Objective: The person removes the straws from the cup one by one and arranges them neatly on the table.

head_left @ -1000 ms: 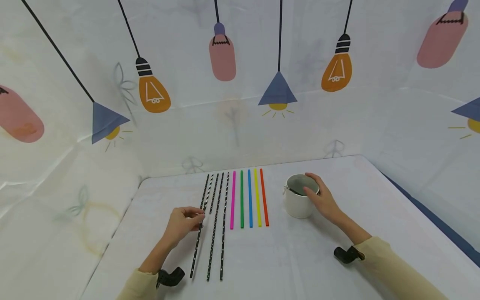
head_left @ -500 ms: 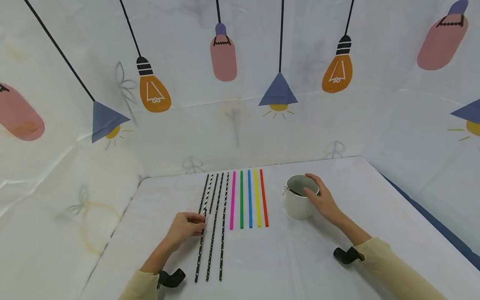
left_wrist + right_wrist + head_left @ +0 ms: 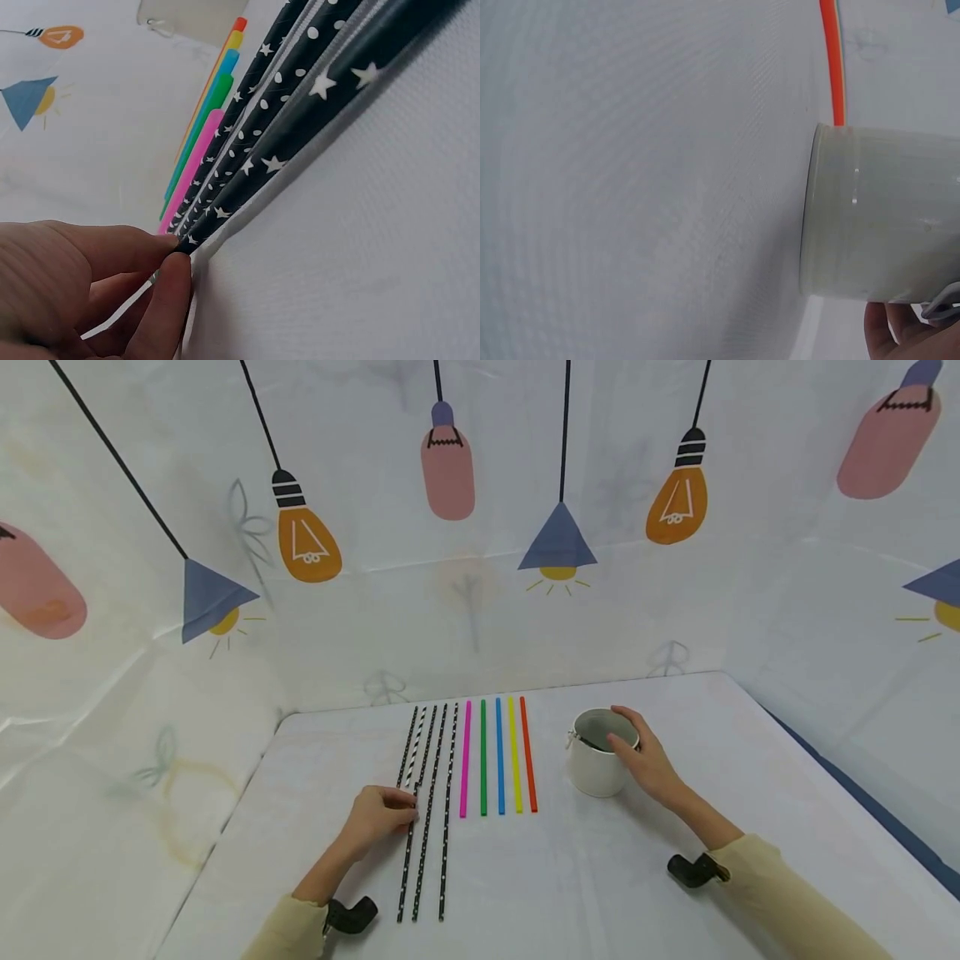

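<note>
My left hand [image 3: 378,818] pinches a black straw with white stars [image 3: 274,161] between thumb and fingertips. It lies alongside two long black patterned straws [image 3: 429,827] on its right. Beyond the fingers are a black-and-white striped straw [image 3: 415,752] and dark straws on either side of it. To the right stand out a pink straw [image 3: 465,760], a green one [image 3: 483,760], a blue one [image 3: 500,760], a yellow one [image 3: 514,760] and a red one [image 3: 529,760], in a row. My right hand [image 3: 648,768] grips the rim of a white canister [image 3: 596,774], thumb over its edge.
A white cloth covers the table [image 3: 570,877]. Behind it hangs a pale backdrop [image 3: 360,635] printed with lamps and bulbs. A metal clasp [image 3: 572,737] sits on the canister's left side, and something dark shows inside its mouth.
My left hand has drawn the black star straw toward me and then shifted it right, closer to the two long straws. The right hand and canister have stayed put.
</note>
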`<action>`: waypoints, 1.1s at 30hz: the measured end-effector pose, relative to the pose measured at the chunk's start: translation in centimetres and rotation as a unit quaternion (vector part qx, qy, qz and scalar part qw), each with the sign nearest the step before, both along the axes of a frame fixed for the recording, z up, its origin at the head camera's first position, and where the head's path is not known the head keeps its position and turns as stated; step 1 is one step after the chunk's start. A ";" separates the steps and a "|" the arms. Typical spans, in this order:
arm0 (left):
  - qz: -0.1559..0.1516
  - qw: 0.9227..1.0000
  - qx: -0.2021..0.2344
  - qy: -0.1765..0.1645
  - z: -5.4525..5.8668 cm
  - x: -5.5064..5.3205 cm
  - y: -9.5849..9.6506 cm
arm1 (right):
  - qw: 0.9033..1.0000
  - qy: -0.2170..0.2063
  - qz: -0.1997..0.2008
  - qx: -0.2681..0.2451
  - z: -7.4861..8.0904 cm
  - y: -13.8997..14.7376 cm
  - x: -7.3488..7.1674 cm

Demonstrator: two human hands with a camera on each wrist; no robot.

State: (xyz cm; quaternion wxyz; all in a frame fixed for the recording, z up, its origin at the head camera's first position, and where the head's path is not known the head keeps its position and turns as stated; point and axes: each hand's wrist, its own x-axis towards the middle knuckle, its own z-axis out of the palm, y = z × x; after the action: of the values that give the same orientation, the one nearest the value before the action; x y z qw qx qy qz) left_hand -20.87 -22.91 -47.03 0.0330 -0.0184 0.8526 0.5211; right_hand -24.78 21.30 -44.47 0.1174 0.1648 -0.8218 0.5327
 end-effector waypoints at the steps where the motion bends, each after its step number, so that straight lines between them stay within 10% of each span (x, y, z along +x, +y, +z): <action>1: 0.002 1.000 -0.002 0.001 0.0 0.0 0.1 | 1.000 0.001 -0.001 0.001 0.0 0.0 0.0; 33: -0.018 0.999 -0.026 0.000 0.1 0.1 0.3 | 1.000 -0.005 0.006 -0.009 -0.1 0.0 -0.1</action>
State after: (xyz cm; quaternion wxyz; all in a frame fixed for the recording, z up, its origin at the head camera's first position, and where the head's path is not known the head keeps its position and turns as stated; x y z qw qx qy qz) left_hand -20.73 -22.58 -46.93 0.0423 -0.0038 0.8662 0.4980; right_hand -24.83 21.29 -44.60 0.1117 0.1658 -0.8166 0.5416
